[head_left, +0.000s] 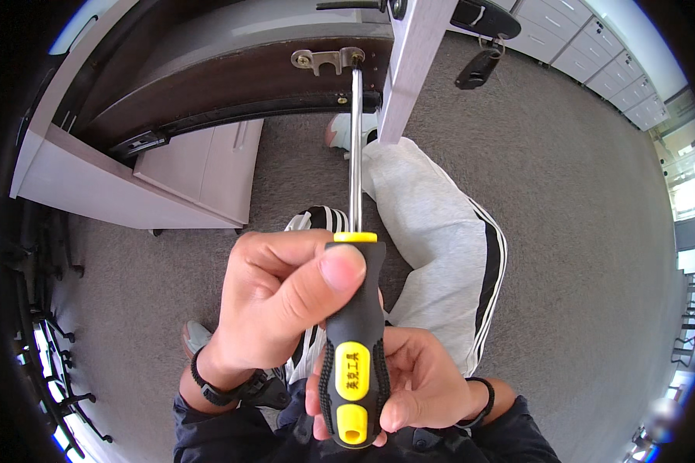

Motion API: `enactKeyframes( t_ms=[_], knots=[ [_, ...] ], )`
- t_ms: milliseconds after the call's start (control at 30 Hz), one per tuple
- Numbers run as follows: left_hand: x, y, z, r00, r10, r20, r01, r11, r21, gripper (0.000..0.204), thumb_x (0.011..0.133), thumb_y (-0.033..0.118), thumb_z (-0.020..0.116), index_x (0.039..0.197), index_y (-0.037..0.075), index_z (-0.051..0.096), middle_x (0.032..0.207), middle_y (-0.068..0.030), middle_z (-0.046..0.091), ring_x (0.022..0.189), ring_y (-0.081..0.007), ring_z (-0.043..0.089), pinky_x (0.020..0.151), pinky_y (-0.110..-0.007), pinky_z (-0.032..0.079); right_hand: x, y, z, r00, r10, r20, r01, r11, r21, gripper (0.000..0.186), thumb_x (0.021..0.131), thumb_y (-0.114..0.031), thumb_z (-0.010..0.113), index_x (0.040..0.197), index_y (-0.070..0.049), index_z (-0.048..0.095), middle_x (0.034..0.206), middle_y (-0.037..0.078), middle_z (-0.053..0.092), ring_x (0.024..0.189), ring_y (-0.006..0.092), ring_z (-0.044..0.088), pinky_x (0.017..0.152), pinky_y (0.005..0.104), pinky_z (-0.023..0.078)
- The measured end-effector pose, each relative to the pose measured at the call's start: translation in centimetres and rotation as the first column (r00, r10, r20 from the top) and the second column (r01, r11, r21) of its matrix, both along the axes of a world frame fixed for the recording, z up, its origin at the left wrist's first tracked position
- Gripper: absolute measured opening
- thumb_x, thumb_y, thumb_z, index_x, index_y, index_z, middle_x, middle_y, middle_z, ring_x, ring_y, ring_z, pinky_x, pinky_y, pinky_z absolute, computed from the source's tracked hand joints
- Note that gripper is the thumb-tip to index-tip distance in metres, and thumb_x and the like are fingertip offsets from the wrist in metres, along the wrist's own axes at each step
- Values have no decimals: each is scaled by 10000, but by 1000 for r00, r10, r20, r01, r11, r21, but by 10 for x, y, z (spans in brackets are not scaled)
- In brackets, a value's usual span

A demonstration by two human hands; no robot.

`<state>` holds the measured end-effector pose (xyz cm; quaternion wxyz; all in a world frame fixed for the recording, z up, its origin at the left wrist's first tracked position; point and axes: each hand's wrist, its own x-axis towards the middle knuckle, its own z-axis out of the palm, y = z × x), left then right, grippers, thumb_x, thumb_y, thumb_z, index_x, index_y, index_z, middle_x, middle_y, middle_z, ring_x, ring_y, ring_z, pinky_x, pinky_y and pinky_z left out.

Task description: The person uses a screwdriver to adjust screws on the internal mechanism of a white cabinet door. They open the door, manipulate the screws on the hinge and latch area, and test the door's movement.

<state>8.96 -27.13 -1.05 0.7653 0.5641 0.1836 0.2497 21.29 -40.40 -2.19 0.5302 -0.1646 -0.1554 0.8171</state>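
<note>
Both my hands are on one screwdriver (354, 309) with a black and yellow handle and a long metal shaft. My left hand (274, 297) grips the upper handle, its thumb pressed on the black rubber near the yellow collar. Around the lower handle curl the fingers of my right hand (425, 378). The shaft runs up to the right-hand screw of a small metal bracket (316, 62), fixed to a dark brown drawer side. The tip seems to meet that screw, though the contact is too small to make out. Another screw shows at the bracket's left end.
A pale drawer front (417, 62) stands right of the shaft, with a black key fob (479, 68) hanging by it. At left are a desk panel (93, 185) and a low cabinet (208, 170). My grey-trousered leg (432, 224) lies below. White cabinets (579, 46) line the far right.
</note>
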Motion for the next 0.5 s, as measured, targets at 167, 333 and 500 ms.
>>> enactKeyframes(
  t_ms=[167, 333, 500],
  knots=[
    [13, -3, -11, 994, 28, 109, -28, 1000, 0, 471, 935, 396, 514, 812, -42, 633, 695, -72, 631, 615, -102, 590, 558, -232, 458, -7, 5, -11, 993, -96, -65, 102, 991, 91, 499, 898, -145, 615, 1293, 43, 376, 1029, 127, 618, 814, 130, 612, 609, 207, 482],
    [16, -3, -17, 990, 39, 134, -28, 996, -84, 488, 945, 420, 484, 831, -34, 622, 712, -71, 616, 599, -88, 567, 546, -202, 450, -7, 2, -5, 993, -2, -120, 1, 1000, -2, 832, 841, -551, 585, 1331, 53, 292, 1161, 253, 511, 865, 273, 616, 586, 261, 486],
    [24, -9, -26, 978, -1, 210, 27, 992, -122, 553, 967, 450, 396, 835, -39, 618, 704, -70, 598, 616, -97, 545, 580, -233, 437, -4, -1, -10, 995, -31, -96, 37, 998, 60, 765, 824, -496, 645, 1293, 32, 350, 1099, 252, 536, 780, 256, 622, 549, 255, 466]
  ],
)
